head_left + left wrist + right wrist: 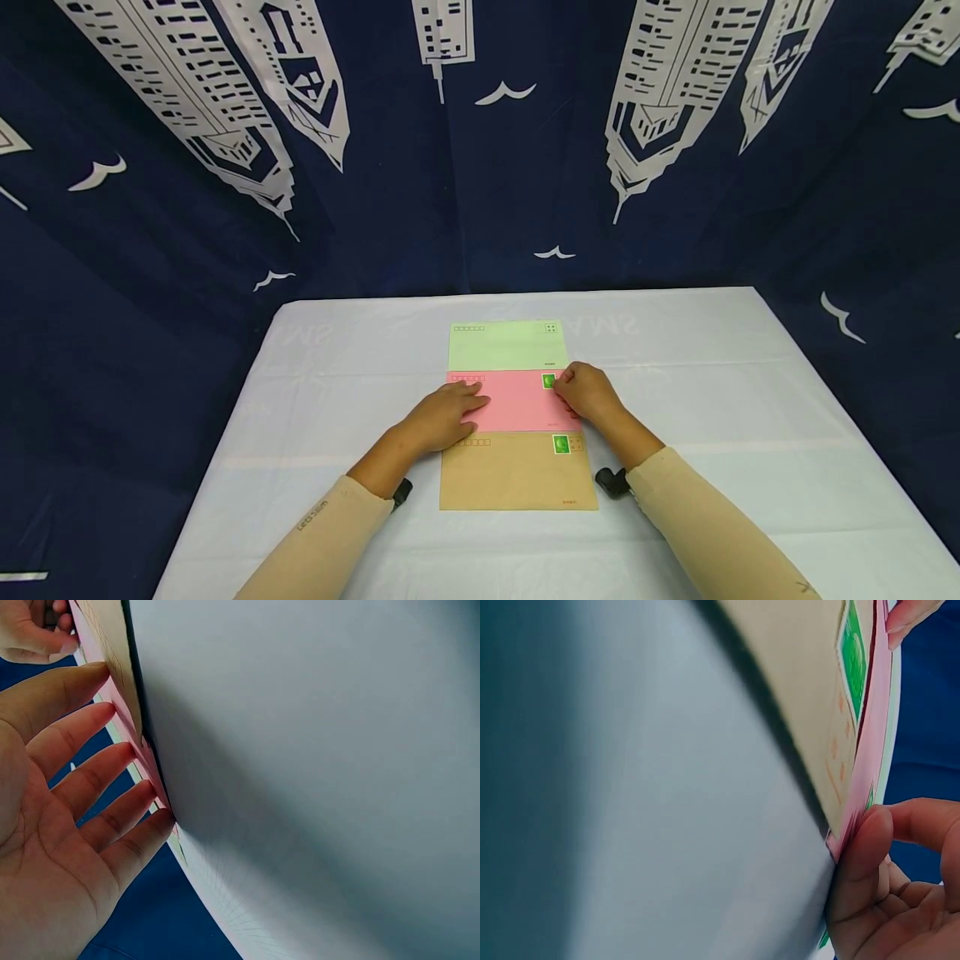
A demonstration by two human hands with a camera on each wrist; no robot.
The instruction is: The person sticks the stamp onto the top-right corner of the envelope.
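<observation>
Three envelopes overlap in a column: green (502,348) at the back, pink (516,402) in the middle and brown (517,475) in front. My left hand (444,415) rests on the pink envelope's left side, fingers spread. At that envelope's upper right corner, my right hand (588,390) pinches the edge of a green postage stamp (549,381) between thumb and index finger. The stamp lies flat or nearly so; I cannot tell whether it is stuck down. Another green stamp (561,444) sits on the brown envelope, beside its printed stamp box.
A white cloth (337,375) covers the table under the envelopes. Behind and around hangs a dark blue curtain (465,192) with white building and bird prints. Black wrist-worn devices (612,482) show at both sleeves.
</observation>
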